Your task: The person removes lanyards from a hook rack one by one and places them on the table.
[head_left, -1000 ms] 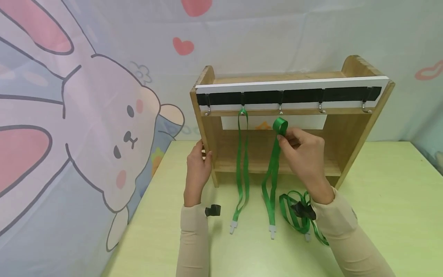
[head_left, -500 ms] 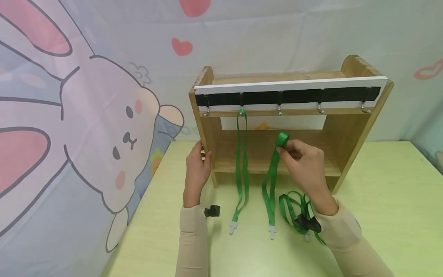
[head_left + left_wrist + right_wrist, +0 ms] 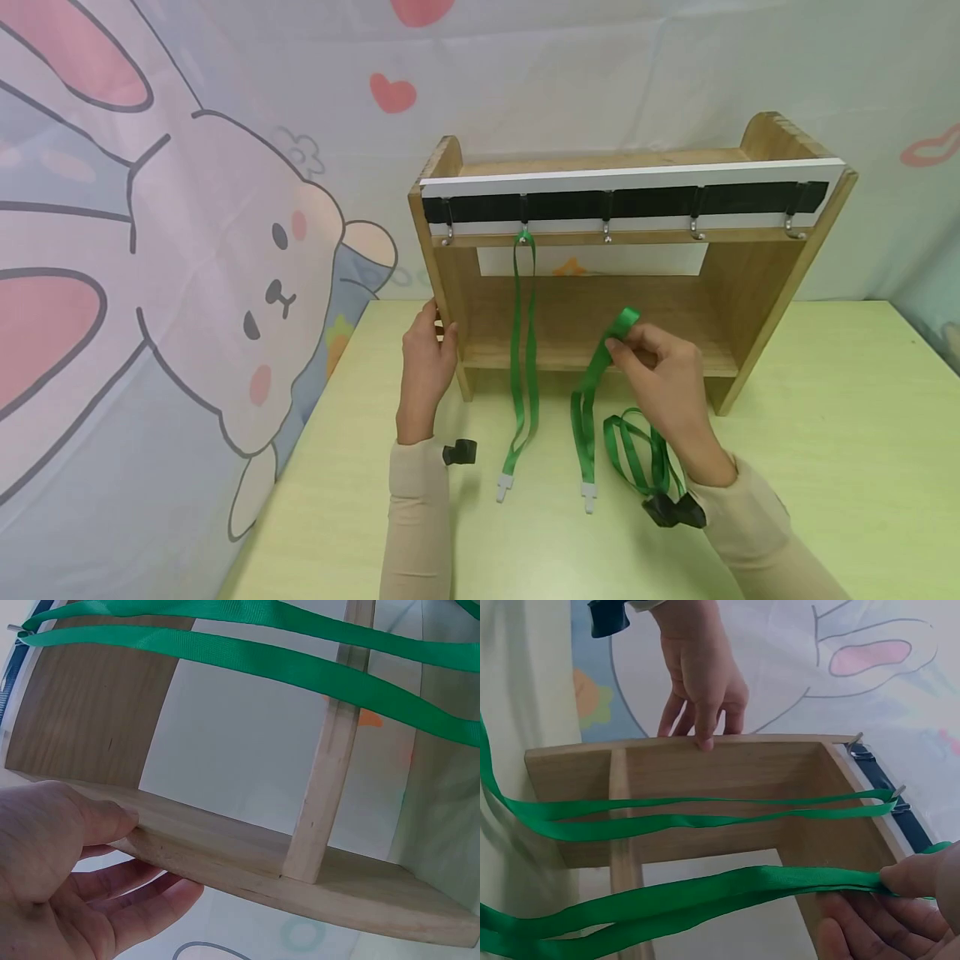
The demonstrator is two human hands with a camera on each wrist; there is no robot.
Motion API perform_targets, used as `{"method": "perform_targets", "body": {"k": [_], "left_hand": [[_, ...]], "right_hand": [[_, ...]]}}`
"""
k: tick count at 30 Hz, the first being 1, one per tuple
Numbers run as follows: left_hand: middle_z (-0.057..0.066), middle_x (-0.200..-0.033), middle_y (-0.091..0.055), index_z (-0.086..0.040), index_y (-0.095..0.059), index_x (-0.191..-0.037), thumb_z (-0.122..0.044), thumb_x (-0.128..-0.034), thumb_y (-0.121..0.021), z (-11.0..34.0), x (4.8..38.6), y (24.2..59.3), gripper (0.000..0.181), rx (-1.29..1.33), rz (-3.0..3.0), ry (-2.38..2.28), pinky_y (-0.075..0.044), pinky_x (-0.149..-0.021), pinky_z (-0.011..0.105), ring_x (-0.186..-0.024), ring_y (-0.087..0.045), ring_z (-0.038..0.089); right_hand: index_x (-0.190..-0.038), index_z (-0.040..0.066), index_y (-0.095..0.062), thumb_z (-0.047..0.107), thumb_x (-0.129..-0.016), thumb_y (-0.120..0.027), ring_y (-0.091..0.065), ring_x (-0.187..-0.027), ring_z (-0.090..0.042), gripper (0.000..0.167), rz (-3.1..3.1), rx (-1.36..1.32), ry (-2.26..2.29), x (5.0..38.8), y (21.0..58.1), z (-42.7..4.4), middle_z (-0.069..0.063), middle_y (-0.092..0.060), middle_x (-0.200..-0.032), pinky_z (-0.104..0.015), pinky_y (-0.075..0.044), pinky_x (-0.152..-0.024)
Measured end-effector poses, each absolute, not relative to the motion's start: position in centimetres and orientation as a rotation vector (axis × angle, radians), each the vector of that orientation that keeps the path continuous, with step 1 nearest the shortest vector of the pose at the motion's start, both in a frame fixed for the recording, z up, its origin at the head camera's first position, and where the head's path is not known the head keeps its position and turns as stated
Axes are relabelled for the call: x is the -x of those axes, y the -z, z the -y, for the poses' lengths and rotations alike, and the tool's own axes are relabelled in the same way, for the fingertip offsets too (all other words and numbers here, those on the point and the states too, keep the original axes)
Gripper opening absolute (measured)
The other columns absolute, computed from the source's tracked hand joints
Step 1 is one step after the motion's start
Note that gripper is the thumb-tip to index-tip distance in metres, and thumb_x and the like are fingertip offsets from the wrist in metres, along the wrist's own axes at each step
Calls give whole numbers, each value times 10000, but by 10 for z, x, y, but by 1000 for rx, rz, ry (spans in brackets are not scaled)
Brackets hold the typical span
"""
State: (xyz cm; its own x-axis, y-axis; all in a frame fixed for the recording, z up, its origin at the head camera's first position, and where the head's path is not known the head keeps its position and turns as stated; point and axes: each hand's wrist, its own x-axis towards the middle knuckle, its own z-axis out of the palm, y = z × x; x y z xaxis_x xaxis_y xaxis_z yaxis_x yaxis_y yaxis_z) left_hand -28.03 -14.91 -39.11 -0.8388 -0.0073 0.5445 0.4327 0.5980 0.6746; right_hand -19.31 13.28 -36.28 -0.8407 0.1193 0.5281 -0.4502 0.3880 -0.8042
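Observation:
A wooden shelf (image 3: 660,296) stands on the table, with a row of metal hooks (image 3: 607,232) along its upper front. My left hand (image 3: 429,354) grips the shelf's left side panel (image 3: 225,844), thumb on one face and fingers on the other. From the second hook from the left hangs one green lanyard (image 3: 517,358), its pale clip (image 3: 505,487) at the bottom. In front of the shelf my right hand (image 3: 666,362) pinches another green lanyard (image 3: 596,371) near its looped top, below the middle hook. That lanyard's lower end carries a pale clip (image 3: 589,497).
A third green lanyard (image 3: 633,458) lies loosely coiled on the pale green table (image 3: 525,558), partly hidden by the black wrist mount (image 3: 675,510). A printed cloth (image 3: 600,75) with a rabbit drawing hangs behind and to the left.
My right hand has moved down and slightly toward me, taking the pinched lanyard's looped top away from the middle hook. My left hand has stayed on the side panel.

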Motion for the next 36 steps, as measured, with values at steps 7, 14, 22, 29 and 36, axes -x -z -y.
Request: {"method": "perform_targets", "body": {"k": [7,14,22,29,36], "left_hand": [[277,-1142,-623,92,-520,-1358,29,-991,-596,149,281,391,380,327,2328,1175,-620,-742,444,-938,-682,401],[277,-1138,-623,92,-519,-1358,35,-991,-590,149,283,391,378,335,2317,1176,-620,-738,446,-933,-681,400],[277,-1145,-620,95,-512,-1363,33,-995,-584,149,282,392,380,341,2322,1173,-619,-737,451,-938,-679,400],[268,-1147,-622,90,-515,-1363,29,-998,-586,151,282,392,377,334,2325,1176,-618,-747,440,-946,-678,390],[269,-1179,-616,88,-497,-1387,12,-1008,-578,150,280,393,395,330,2344,1178,-617,-762,439,-968,-672,385]], "right_hand": [[-934,-1,-765,65,-950,-706,-637,-649,-21,89,2142,-259,-1516,190,376,-134,-119,-736,-822,-162,-484,-604],[-919,-28,-757,20,-951,-691,-665,-655,-36,88,2093,-333,-1580,190,385,-132,-141,-733,-818,-161,-522,-623],[-937,-29,-762,19,-948,-689,-660,-673,-16,88,2128,-333,-1582,190,393,-130,-141,-739,-848,-154,-509,-606],[-931,-42,-754,9,-952,-675,-669,-714,-14,97,2160,-344,-1573,191,395,-130,-151,-735,-867,-156,-532,-637],[-928,-41,-743,15,-961,-665,-658,-713,-16,102,2206,-315,-1553,190,396,-138,-151,-728,-857,-157,-528,-655]]}}
